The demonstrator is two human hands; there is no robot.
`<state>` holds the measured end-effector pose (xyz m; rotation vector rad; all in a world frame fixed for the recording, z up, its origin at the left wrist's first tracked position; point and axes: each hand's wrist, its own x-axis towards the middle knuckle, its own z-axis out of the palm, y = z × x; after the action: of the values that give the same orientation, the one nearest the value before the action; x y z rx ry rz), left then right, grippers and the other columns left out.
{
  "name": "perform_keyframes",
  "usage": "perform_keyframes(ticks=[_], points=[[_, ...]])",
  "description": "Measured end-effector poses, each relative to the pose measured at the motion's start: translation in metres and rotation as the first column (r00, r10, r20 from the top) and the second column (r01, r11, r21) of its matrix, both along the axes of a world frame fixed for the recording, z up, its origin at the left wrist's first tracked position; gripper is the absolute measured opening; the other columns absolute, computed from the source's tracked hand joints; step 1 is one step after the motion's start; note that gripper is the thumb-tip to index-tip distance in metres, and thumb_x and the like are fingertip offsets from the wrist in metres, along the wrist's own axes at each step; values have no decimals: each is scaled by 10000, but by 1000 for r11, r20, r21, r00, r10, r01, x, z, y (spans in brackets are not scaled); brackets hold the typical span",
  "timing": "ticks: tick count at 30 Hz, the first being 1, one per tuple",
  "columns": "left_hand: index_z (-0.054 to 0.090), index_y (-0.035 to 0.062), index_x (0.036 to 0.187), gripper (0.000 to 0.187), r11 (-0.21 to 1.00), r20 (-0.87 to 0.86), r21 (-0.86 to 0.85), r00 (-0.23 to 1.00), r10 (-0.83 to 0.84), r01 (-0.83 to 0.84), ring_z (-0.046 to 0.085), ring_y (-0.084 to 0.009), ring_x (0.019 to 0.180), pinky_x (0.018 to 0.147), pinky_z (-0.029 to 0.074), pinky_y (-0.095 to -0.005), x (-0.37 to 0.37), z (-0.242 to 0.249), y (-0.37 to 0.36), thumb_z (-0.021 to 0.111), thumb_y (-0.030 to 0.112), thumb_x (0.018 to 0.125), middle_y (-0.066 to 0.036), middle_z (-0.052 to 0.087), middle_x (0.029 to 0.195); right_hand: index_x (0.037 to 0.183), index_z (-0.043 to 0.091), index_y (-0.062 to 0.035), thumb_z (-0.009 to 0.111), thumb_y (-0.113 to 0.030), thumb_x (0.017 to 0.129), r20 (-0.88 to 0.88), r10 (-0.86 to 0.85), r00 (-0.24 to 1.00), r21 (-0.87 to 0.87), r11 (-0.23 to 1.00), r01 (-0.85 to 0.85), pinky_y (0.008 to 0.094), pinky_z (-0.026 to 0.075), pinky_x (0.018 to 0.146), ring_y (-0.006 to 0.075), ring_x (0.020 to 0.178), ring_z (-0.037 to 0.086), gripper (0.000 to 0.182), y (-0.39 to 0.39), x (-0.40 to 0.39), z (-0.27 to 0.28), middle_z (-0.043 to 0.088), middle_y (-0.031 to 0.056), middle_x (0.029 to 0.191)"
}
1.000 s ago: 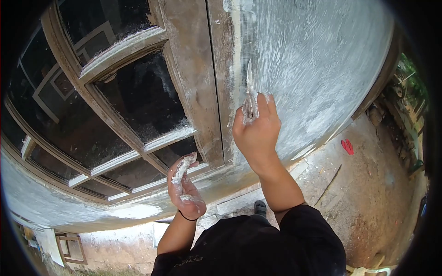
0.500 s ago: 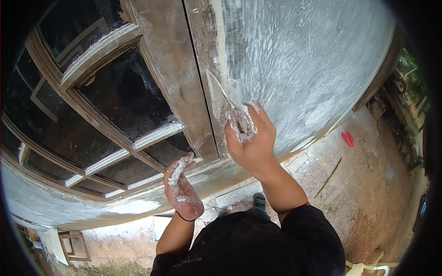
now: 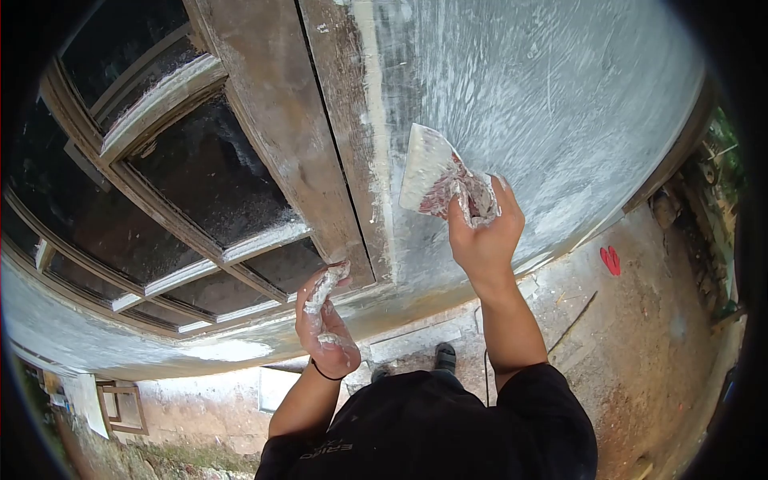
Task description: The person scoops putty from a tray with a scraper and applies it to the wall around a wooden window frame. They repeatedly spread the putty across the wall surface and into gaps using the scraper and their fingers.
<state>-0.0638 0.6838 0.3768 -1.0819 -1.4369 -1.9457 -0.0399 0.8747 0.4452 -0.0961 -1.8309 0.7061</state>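
Note:
My right hand (image 3: 490, 232) grips a putty knife (image 3: 432, 172) whose broad blade and handle are caked with white putty. Its blade is at the grey wall (image 3: 528, 96), a little right of the window frame's edge; whether it touches cannot be told. Lower left, my left hand (image 3: 324, 320) is half curled with the fingers upward and the thumb side apart. White putty coats its fingers and palm, and no tool shows in it. It is in front of the lower corner of the wooden window (image 3: 280, 104).
A pale putty strip (image 3: 374, 104) runs along the frame's edge. Red slippers (image 3: 610, 261) and a thin stick (image 3: 574, 320) lie on the ground at right. A small wooden frame (image 3: 122, 406) stands at lower left. My sandalled foot (image 3: 446, 358) is near the wall base.
My right hand has moved right with the putty knife, from the window frame's edge onto the grey wall, and the blade has turned to show its broad face. My left hand has shifted slightly.

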Motion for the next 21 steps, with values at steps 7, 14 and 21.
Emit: perform_keyframes(ticks=[7,14,21], points=[[429,-47,1168,634,1000,-2,-6,1000,-12,12,491,-328,1028,824,424,-387,-2,-9,-18,363,496,847,-192,457,1125,914,537,61,613,-18,634,-104,-90,990,61,993,97,347,452,522,341,627,557,302,-24,19,-9,526,211,816],[432,-53,1162,677,1000,43,6,999,-14,14,492,-328,1027,824,422,-383,-3,-11,-49,362,534,833,-173,462,1121,991,486,49,626,-61,630,9,-237,971,121,965,234,371,469,509,369,627,556,402,-88,-24,-18,473,296,955],[434,-71,1145,749,999,99,44,995,-17,13,494,-324,1025,829,415,-366,-2,-14,-64,383,591,799,-162,465,1115,1005,461,25,631,-64,608,92,-204,975,133,973,191,375,471,522,354,624,549,441,-120,-35,-21,460,291,970]])
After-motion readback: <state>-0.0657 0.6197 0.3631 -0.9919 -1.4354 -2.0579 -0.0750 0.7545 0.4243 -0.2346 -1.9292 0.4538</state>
